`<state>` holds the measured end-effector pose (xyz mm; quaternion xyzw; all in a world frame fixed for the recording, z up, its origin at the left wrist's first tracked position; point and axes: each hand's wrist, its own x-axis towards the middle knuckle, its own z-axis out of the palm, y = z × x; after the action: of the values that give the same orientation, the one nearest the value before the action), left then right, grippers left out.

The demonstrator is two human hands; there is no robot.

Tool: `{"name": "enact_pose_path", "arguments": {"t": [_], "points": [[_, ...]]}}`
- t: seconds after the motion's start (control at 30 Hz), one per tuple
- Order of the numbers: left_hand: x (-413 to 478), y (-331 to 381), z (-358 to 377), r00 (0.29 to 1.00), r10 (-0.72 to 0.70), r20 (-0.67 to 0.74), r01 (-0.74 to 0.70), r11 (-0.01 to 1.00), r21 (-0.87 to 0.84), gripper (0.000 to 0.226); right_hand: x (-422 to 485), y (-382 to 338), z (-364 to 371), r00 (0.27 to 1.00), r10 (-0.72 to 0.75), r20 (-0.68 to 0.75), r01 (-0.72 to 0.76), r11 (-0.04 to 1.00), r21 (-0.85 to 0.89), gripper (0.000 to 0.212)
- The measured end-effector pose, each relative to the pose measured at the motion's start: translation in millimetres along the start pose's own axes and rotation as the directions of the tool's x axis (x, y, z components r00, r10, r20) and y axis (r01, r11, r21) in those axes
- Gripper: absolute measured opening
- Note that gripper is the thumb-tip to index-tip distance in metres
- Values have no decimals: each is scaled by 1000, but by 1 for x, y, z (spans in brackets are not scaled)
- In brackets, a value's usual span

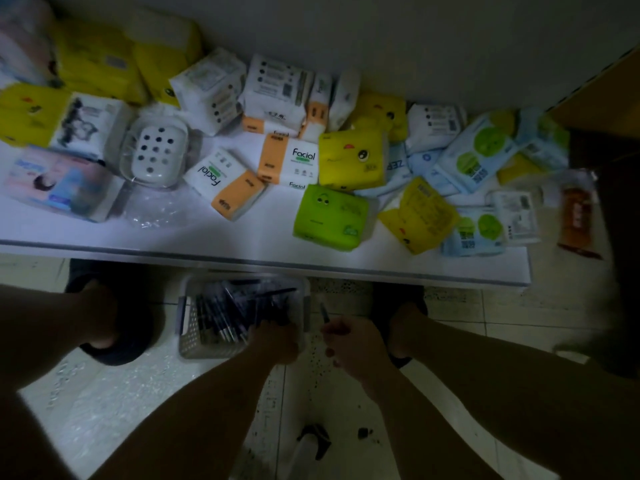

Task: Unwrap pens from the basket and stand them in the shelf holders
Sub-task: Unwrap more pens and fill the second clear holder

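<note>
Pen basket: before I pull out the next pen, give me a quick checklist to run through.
1. Basket within reach, on the floor below the shelf edge: ok.
2. Pens left in the basket: ok, many.
3. Left hand down among the pens, with a firm hold on one: cannot tell.
4. Right hand grips a single pen: ok; wrapper on or off, cannot tell.
5. Shelf holders in sight: not ok, the shelf shows tissue packs only.

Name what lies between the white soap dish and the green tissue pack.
One white-and-orange Facial tissue pack, flat on the shelf, seen in the head view.
</note>
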<state>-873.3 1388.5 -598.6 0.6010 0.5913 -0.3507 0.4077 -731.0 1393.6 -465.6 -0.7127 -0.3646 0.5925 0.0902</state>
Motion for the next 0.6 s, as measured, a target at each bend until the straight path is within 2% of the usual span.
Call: {"name": "enact_pose_path", "arguments": {"t": [0.1,0.2,0.37,0.5,0.6], "points": [[-1,3,-4,999,-31,-37,31,999,6,42,2,0,3,1000,-29,10,30,999,-35,23],[-1,-4,-1,993,-13,-116,0,994,-111,35,7,1,10,999,-16,46,17,1000,-22,13],[-20,-17,-7,959,-56,-277,-17,967,-254,27,14,8,25,999,-6,47,5,1000,7,11],[-44,-23,-33,961,3,-278,-94,945,-314,19,23,11,37,999,10,42,-12,999,45,13],[-72,-28,-58,966,34,-256,-157,864,-478,19,33,15,41,1000,12,8,-13,999,51,8]]}}
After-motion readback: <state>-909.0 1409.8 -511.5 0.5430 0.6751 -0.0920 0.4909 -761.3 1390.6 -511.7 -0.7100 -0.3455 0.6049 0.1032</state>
